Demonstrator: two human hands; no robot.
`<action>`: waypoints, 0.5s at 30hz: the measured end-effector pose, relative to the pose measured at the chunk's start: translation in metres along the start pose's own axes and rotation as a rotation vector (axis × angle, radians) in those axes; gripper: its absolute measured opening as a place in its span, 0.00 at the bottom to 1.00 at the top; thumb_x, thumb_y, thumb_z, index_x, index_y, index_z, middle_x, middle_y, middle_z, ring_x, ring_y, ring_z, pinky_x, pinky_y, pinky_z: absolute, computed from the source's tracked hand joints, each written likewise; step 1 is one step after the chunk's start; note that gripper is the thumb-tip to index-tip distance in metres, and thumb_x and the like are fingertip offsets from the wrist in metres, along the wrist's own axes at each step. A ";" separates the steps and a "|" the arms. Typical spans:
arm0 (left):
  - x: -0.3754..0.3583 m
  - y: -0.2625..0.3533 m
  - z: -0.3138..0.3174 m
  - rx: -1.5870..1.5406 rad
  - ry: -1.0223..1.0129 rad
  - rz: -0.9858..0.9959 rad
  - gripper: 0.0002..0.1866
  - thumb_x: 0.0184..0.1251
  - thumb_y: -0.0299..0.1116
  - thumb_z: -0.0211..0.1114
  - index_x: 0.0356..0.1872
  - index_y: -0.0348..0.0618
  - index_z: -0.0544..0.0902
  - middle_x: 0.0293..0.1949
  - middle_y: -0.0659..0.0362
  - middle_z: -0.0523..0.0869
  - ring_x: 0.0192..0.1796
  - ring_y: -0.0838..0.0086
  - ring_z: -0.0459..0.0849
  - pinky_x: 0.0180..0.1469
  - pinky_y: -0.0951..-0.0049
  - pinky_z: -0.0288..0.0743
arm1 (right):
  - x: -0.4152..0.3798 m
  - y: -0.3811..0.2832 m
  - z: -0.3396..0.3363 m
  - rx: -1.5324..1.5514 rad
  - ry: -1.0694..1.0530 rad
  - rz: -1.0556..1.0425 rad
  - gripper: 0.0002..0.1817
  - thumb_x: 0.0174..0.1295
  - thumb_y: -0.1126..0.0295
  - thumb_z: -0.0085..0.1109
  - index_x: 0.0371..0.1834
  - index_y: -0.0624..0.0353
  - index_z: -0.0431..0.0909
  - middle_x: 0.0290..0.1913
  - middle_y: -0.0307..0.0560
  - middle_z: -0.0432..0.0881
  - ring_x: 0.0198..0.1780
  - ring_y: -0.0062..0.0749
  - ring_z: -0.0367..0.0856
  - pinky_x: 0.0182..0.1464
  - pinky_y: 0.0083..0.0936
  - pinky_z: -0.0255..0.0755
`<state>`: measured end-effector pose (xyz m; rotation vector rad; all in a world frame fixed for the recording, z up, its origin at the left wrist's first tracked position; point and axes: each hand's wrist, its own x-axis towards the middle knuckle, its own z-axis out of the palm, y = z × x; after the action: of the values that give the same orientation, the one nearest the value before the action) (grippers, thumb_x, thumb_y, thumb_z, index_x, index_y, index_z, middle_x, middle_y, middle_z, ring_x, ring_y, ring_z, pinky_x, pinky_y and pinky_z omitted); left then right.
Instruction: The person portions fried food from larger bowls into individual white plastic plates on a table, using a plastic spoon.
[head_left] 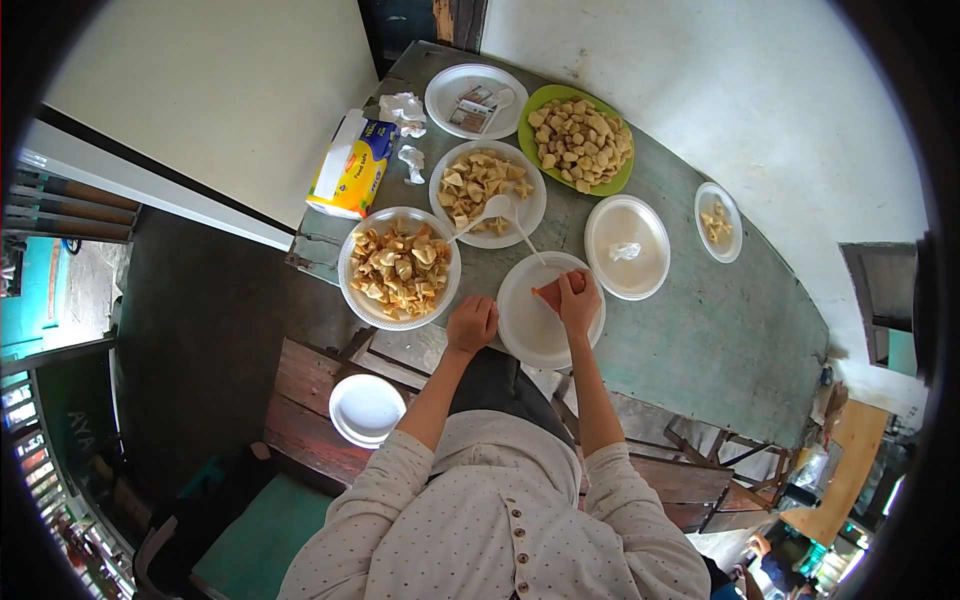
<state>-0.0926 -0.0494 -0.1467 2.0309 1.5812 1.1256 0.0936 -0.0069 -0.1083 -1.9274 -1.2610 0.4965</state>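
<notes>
Your right hand [577,300] has the reddish-brown piece [548,294] pinched, right over the inner part of the white plate [532,340], and here's the danger: it looks thin and pointed, so a loose pinch could let it slip, a hard one could crush it. Watch that plastic spoon [530,242]! Its handle reaches the plate's far rim; a forward sweep of your knuckles could knock it. And the near rim sits right at the worktop [700,330] edge, so a press there might tip the plate. Over to your left hand [472,323], curled between that plate and the heaped bowl [352,303]; an elbow swing could nudge the bowl's folded pieces [400,270] over.

Now the murky bits: your right fingers cover much of the piece, so what it is stays unclear. Your left fingertips are tucked under; can't tell whether they're pinching anything. The spoon's far end is tangled with another's, hard to separate by eye.
</notes>
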 end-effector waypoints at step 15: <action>0.000 0.001 0.000 0.023 -0.002 0.000 0.06 0.55 0.28 0.54 0.22 0.41 0.70 0.21 0.55 0.72 0.26 0.61 0.73 0.28 0.64 0.70 | -0.005 -0.007 -0.003 0.051 -0.021 0.065 0.15 0.48 0.63 0.61 0.36 0.61 0.76 0.31 0.52 0.80 0.34 0.39 0.79 0.41 0.29 0.70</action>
<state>-0.0922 -0.0494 -0.1461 2.0460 1.5997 1.1101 0.0892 -0.0109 -0.1012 -1.9299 -1.1905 0.5779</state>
